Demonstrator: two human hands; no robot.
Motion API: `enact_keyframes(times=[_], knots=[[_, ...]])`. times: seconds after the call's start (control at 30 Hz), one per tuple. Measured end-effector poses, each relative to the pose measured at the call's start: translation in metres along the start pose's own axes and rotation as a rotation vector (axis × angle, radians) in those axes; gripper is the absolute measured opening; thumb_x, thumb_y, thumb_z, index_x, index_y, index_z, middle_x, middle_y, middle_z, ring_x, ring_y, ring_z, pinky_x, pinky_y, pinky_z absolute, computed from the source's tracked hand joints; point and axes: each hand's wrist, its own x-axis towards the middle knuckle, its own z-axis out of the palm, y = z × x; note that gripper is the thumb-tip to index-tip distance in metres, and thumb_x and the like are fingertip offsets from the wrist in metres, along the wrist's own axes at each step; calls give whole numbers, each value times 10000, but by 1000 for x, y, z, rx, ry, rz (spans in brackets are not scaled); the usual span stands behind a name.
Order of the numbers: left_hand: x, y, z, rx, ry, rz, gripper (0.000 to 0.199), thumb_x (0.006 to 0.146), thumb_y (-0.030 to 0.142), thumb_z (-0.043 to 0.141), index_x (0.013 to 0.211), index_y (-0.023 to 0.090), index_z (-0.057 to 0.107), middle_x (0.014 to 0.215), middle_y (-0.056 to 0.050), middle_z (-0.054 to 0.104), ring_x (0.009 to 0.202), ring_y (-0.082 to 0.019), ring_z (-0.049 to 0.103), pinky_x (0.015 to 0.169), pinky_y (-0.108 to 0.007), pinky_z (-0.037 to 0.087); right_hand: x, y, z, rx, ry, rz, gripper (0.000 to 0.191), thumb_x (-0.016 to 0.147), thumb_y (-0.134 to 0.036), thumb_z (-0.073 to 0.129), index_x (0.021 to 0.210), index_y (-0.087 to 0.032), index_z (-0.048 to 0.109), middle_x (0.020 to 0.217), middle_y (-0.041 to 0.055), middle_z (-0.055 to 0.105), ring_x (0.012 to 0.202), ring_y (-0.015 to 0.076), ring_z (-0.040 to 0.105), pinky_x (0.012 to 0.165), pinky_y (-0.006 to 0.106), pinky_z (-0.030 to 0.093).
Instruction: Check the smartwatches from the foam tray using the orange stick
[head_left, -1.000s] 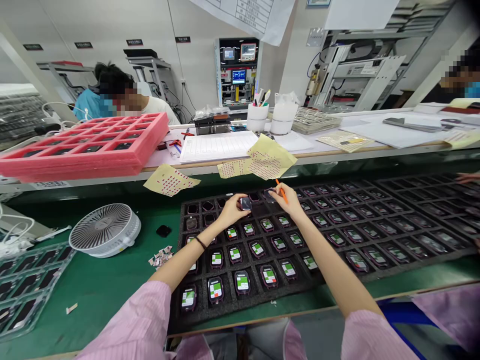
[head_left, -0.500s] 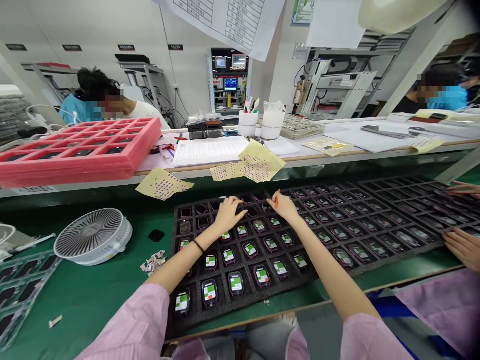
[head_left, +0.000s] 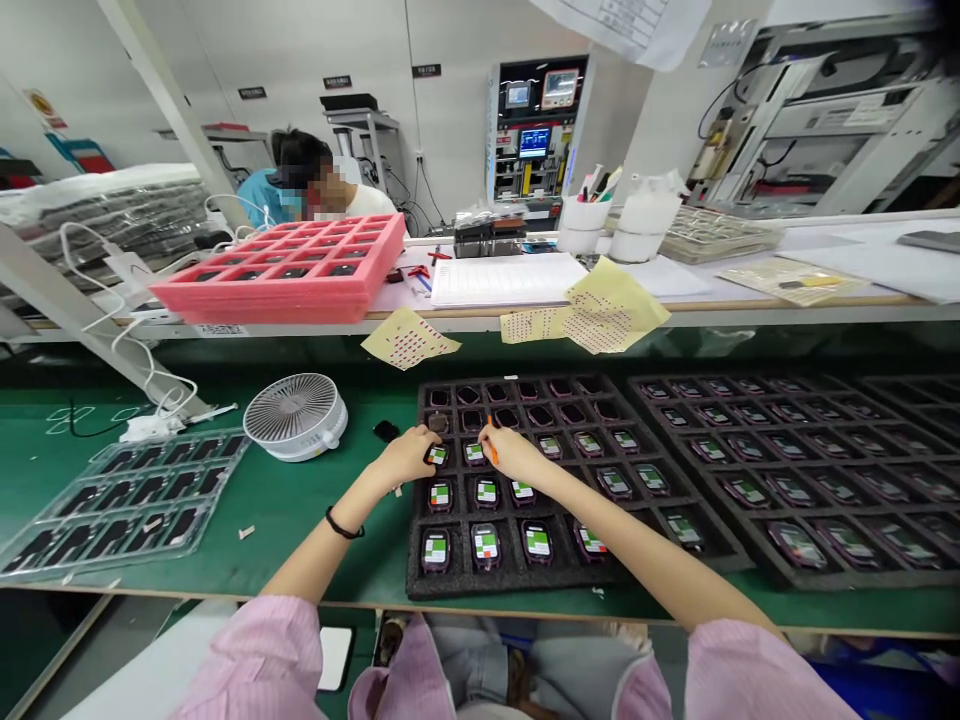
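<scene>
A black foam tray (head_left: 510,582) lies on the green bench, holding rows of watch-shaped devices. The nearer ones carry green-and-white labels, while the far rows show dark, unlabelled faces. My left hand (head_left: 405,456) pinches a labelled device (head_left: 436,455) at the tray's left side, where it sits in a cell. Just to the right, my right hand (head_left: 514,452) grips an orange pen (head_left: 491,447) with its tip pointing away from me. The hands are close together but apart. Part of the tray lies hidden under my forearms.
A second foam tray (head_left: 825,582) of devices lies to the right. On the left stand a white fan (head_left: 294,415) and a clear plastic tray (head_left: 124,500). A pink foam tray (head_left: 277,270) and papers fill the shelf behind. A co-worker (head_left: 352,200) sits beyond it.
The view has swung left, bringing the whole tray and the clear tray into sight. Both hands have moved toward me and left. The other person's hands at the right have gone.
</scene>
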Motion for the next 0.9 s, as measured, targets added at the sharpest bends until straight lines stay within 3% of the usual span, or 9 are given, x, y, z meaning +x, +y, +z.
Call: enact_keyframes(times=[0.1, 0.2, 0.37, 0.5, 0.63, 0.77, 0.83, 0.9], knots=[[6, 0, 2, -2, 2, 11, 485, 641, 152, 641, 1123, 187, 600, 1113, -102, 569, 1087, -294, 543, 820, -317, 471, 4, 3, 9, -15, 24, 30, 146, 843, -138, 526, 971, -160, 592, 832, 123, 690, 908, 270, 635, 730, 324, 441], [16, -1, 3, 18, 7, 15, 446, 589, 165, 705, 1024, 209, 617, 1071, -86, 560, 1059, -296, 539, 787, -316, 471, 6, 4, 16, 14, 42, 52, 179, 893, -190, 468, 1036, -174, 575, 805, 79, 687, 839, 231, 644, 731, 316, 438], [18, -10, 8, -48, 71, 99, 405, 558, 171, 729, 941, 180, 595, 1052, -89, 546, 1035, -294, 531, 820, -344, 464, 11, 1, 29, 93, 67, 31, 156, 898, -185, 463, 1001, -178, 580, 878, 89, 693, 828, 211, 652, 737, 308, 442], [8, -18, 19, -347, 219, 105, 399, 589, 201, 690, 960, 175, 549, 1021, -64, 554, 971, -245, 559, 823, -333, 465, 14, 1, 35, 183, 85, 20, 170, 898, -151, 423, 920, -181, 589, 816, 75, 677, 753, 201, 663, 683, 299, 456], [6, -16, 27, -830, 340, 35, 422, 620, 235, 672, 989, 188, 473, 1015, -49, 581, 779, -147, 572, 662, -261, 444, 15, 3, 29, 313, 89, 22, 214, 912, -199, 367, 948, -180, 577, 693, 12, 625, 529, 139, 636, 522, 241, 454], [15, -4, 20, -1283, 306, -79, 560, 576, 283, 752, 1043, 184, 460, 905, -33, 618, 646, -91, 540, 545, -199, 356, 12, 5, 4, 757, 47, 89, 248, 894, -341, 423, 1025, -179, 558, 635, -11, 592, 473, 133, 627, 354, 183, 354], [20, 4, 10, -1401, 264, -91, 586, 576, 288, 776, 1076, 184, 489, 900, -37, 631, 662, -89, 555, 531, -185, 331, 10, 7, -12, 967, 33, 113, 277, 817, -367, 564, 1025, -184, 572, 666, -7, 603, 513, 137, 639, 347, 171, 345], [26, 13, 0, -1480, 207, -75, 577, 613, 314, 770, 1115, 191, 513, 926, -50, 639, 683, -94, 581, 527, -182, 333, 6, 11, -27, 1033, 49, 90, 333, 736, -332, 671, 1027, -194, 585, 762, 8, 629, 556, 134, 646, 365, 172, 367]])
